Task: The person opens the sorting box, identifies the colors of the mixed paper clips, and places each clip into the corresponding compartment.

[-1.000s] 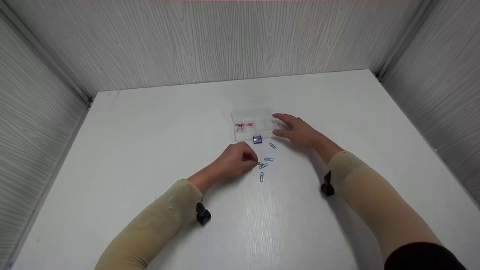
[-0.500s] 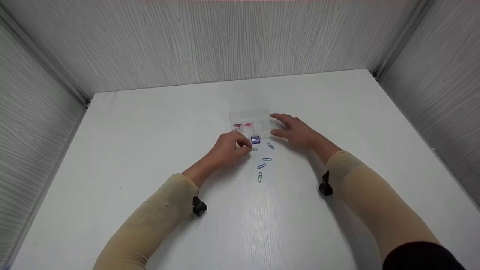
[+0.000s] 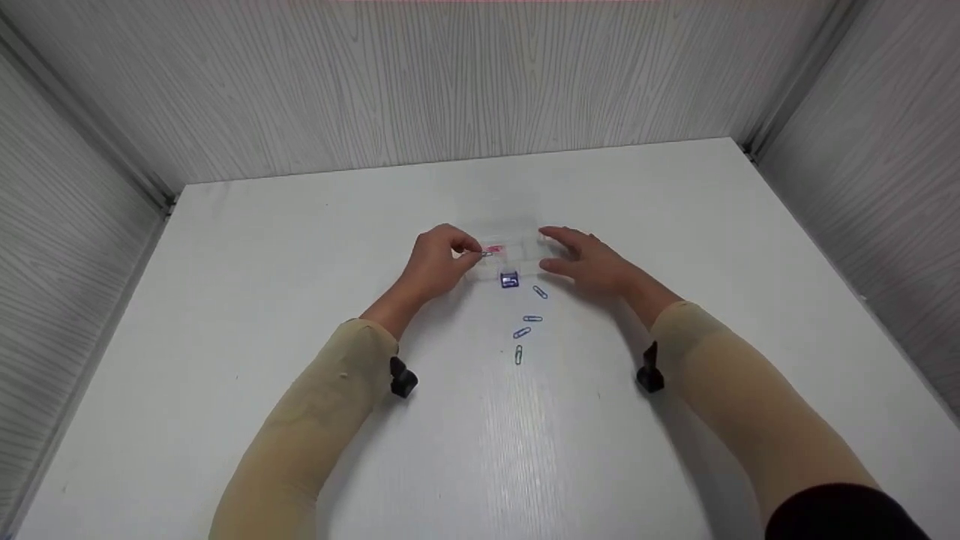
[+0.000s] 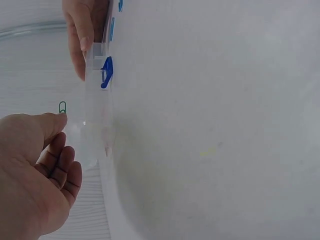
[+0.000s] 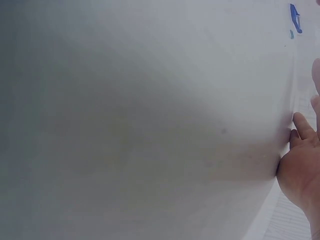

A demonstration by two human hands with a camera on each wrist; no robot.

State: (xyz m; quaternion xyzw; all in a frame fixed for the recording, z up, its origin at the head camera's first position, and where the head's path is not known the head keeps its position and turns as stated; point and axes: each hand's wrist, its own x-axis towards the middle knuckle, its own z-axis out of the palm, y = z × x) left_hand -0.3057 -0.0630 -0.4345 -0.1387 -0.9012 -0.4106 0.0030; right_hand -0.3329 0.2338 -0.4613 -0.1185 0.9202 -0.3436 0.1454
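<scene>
Okay: green clip pinched above box, left side leads

From my end, left grip [image 3: 437, 259] has thumb and finger pinched on a green paperclip [image 4: 62, 107]. Clip is over the left half of the clear box [image 3: 531, 271]; left wrist view puts it above the rim, apart from it. Box sits mid-width on the counter [image 3: 330, 232], closer to the far edge than the loose clips are.

Key relation: clip projects from the fingertips toward the counter's right edge, long axis roughly parallel to the far edge. Box is below it, pink clips [image 3: 494, 248] just beside, slightly right and toward the far edge. Exact compartment under it: can't tell.

Left grip is nearer, obviously. Right grip [image 3: 592, 259] is spread around the box's right end, nothing pinched; contact not certain to me.

My read: next move calls for a short drop, no wrist turn. Risk is letting go over a divider or onto the pinks.

Four loose paperclips [image 3: 532, 319] lie from the blue latch [image 3: 509, 280] toward the near edge.
</scene>
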